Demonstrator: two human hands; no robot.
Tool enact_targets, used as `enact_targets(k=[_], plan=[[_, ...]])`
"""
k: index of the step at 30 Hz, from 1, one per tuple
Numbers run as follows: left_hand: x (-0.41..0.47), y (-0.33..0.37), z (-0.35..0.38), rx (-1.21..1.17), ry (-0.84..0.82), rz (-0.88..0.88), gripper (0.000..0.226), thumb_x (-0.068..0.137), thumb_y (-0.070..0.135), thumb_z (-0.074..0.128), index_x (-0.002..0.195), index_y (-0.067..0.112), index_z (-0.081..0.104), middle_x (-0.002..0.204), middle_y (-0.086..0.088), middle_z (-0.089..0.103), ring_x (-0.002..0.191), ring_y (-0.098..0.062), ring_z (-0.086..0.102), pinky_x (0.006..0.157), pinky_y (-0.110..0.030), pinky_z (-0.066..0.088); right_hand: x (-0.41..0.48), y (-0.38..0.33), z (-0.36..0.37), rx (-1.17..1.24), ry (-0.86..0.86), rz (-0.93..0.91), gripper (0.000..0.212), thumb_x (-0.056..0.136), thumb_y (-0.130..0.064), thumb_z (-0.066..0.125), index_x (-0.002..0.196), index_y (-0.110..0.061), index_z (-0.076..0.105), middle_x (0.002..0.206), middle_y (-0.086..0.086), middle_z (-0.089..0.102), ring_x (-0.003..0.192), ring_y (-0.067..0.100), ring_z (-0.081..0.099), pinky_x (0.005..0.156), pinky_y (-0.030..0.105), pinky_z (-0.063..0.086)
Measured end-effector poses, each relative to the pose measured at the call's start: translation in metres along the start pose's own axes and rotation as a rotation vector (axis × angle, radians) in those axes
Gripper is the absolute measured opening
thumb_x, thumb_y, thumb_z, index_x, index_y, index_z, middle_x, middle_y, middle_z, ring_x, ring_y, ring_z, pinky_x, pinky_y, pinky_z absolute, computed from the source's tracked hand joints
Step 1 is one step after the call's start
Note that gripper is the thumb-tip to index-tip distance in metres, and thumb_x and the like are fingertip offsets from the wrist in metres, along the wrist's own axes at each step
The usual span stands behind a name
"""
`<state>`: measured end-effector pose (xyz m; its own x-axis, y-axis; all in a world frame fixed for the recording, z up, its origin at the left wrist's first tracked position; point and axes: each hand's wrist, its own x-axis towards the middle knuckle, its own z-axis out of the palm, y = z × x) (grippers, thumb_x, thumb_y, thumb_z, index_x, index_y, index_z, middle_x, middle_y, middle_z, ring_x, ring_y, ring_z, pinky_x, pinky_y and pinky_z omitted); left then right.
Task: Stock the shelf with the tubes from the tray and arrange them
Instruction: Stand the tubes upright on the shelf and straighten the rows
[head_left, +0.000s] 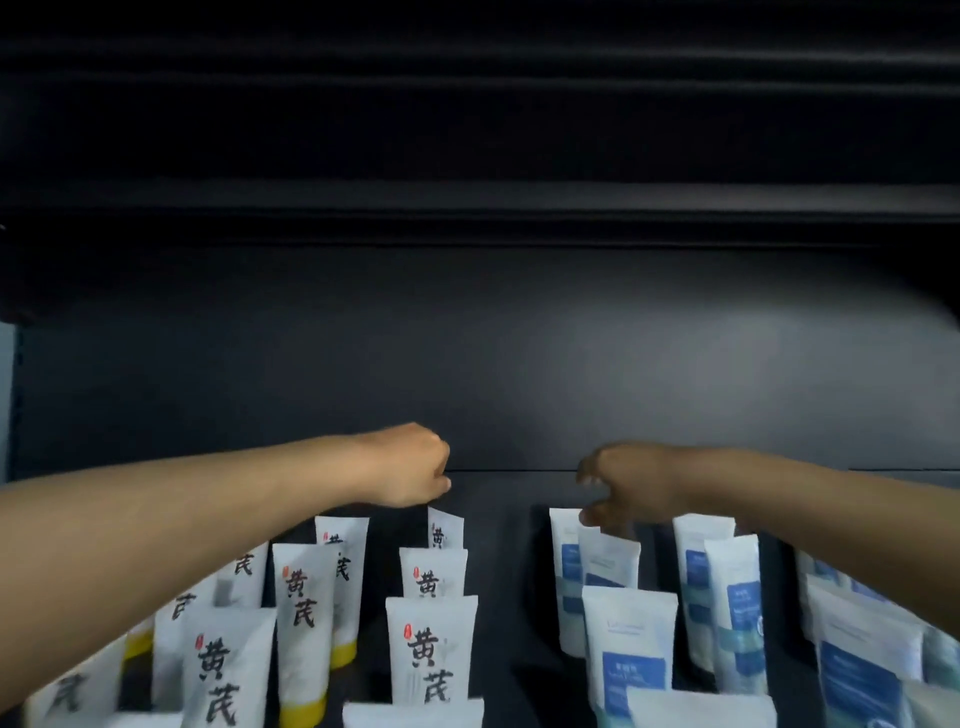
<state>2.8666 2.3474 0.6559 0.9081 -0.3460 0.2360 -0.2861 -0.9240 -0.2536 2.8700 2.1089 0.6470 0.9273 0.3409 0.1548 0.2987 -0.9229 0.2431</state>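
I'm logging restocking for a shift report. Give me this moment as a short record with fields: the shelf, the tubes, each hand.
shelf: dark, tubes standing in front-to-back rows
left side: white lettered tubes, some with yellow caps at the bottom
right side: white blue-label tubes
left hand: fingers curled, just above the rearmost lettered tube; grip unclear
right hand: fingers spread, over the rear blue-label tubes, holding nothing
tray: not in view

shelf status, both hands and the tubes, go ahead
Left hand curled at top of rear black-lettered tube, grip unclear. Right hand open over rear blue-label tube. Rows upright, nothing blocking.
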Motion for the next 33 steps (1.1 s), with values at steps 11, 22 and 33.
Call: enact_targets(k=[11,22,33], plan=[[0.07,-0.021,0.036,0.012,-0.026,0.115,0.04,0.089,0.029,0.044,0.096,-0.006,0.061,0.105,-0.023,0.063,0.094,-0.032,0.06,0.085,-0.042,0.051,0.057,0.003,0.014,0.019,0.03,0.002,0.039,0.092,-0.028,0.051,0.125,-0.007,0.052,0.131,0.009,0.055,0.12,0.025,0.051,0.101,0.031,0.041],[0.082,-0.016,0.06,-0.01,-0.162,0.224,0.043,0.089,0.042,0.055,0.116,0.009,0.059,0.12,-0.006,0.06,0.11,-0.023,0.055,0.092,-0.03,0.046,0.078,0.016,0.037,0.191,-0.099,-0.067,0.03,0.09,-0.027,0.059,0.113,-0.009,0.063,0.118,0.002,0.065,0.098,0.011,0.057,0.088,0.021,0.042],[0.093,-0.023,0.071,-0.094,-0.112,0.246,0.022,0.086,0.028,0.062,0.097,0.01,0.069,0.103,-0.001,0.07,0.082,-0.009,0.052,0.077,-0.024,0.045,0.09,0.02,0.053,0.243,-0.042,-0.082,0.027,0.088,-0.024,0.063,0.109,-0.007,0.065,0.104,-0.001,0.065,0.088,0.008,0.052,0.065,0.013,0.039]])
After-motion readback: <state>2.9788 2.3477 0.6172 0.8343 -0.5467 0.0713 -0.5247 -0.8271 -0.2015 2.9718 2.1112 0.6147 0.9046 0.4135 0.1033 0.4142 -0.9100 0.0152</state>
